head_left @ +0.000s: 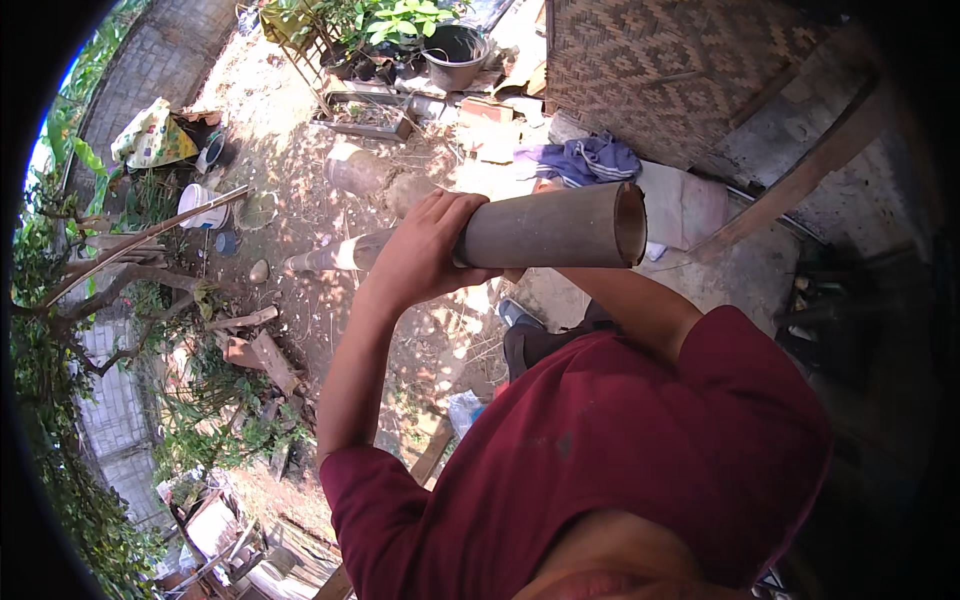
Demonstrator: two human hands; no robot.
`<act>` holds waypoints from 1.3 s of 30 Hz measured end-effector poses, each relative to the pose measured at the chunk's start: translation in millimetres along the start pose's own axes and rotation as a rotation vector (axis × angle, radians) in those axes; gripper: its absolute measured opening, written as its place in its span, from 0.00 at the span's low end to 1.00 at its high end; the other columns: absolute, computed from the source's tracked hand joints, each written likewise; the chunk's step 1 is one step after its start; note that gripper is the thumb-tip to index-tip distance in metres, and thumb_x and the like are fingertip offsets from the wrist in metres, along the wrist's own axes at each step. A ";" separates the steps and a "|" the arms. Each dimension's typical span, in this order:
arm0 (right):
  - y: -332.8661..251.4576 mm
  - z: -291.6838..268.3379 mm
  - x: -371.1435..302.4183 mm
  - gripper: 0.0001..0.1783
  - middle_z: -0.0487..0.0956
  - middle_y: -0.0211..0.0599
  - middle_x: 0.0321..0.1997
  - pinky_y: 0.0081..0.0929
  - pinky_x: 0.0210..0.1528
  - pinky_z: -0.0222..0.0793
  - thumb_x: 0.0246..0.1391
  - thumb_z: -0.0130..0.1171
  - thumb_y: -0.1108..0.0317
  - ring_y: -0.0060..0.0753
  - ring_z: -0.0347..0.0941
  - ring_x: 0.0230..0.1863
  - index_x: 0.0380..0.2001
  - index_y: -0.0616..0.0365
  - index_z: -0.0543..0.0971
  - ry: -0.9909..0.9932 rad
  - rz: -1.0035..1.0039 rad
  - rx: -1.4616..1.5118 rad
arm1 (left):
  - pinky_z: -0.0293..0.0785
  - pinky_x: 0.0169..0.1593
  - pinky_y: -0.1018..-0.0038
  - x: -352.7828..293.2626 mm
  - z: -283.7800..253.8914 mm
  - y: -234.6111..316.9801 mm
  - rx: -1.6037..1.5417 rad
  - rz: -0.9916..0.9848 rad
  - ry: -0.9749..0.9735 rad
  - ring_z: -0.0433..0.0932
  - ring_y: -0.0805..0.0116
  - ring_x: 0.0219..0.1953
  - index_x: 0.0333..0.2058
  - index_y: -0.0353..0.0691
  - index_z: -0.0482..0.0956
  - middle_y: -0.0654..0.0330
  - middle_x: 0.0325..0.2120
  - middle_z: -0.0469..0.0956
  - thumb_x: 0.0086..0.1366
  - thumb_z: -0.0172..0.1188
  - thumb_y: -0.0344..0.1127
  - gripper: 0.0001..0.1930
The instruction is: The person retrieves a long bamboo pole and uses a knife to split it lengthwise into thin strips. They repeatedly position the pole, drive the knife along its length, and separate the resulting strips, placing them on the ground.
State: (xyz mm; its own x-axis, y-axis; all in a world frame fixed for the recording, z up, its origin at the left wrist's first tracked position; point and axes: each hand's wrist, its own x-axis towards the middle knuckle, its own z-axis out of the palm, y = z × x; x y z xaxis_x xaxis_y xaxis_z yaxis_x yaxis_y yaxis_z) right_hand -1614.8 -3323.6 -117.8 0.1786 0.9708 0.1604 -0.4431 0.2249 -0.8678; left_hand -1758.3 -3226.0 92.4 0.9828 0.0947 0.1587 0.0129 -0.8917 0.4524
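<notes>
A thick, hollow grey-brown tube, which looks like a length of bamboo [545,228], is raised in front of my chest. Its open end faces right, showing a brown inner wall and a rough rim. My left hand [430,245] is wrapped round the tube's left part, fingers over the top and thumb along the lower side. My right forearm [635,305] passes behind the tube from the right. The tube hides most or all of my right hand, so its fingers cannot be made out.
On the sunlit dirt beyond lies a log [365,175], with a pale pole-like piece [335,253] nearer. A blue-purple cloth [590,160] lies by a woven wall [680,60]. Left are a white bucket [203,207], a long stick [150,238] and branches; a planter pot [455,62] stands far off.
</notes>
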 end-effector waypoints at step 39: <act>268.0 -514.9 -769.2 0.42 0.74 0.60 0.56 0.42 0.57 0.69 0.51 0.66 0.59 0.52 0.74 0.53 0.68 0.50 0.61 0.463 1.508 -1.356 | 0.63 0.65 0.56 -153.9 1044.7 9.0 -0.077 -1.001 -0.353 0.65 0.50 0.65 0.65 0.44 0.62 0.45 0.65 0.62 0.63 0.59 0.40 0.32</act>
State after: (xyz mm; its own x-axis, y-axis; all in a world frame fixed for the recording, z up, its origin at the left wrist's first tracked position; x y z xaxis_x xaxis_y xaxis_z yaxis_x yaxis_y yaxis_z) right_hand -1418.6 -4053.3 -715.9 0.6292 0.1587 -0.7609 0.3206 -0.9448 0.0680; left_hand -1716.8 -3710.8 -844.7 0.5288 0.6250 -0.5742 0.8455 -0.4470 0.2921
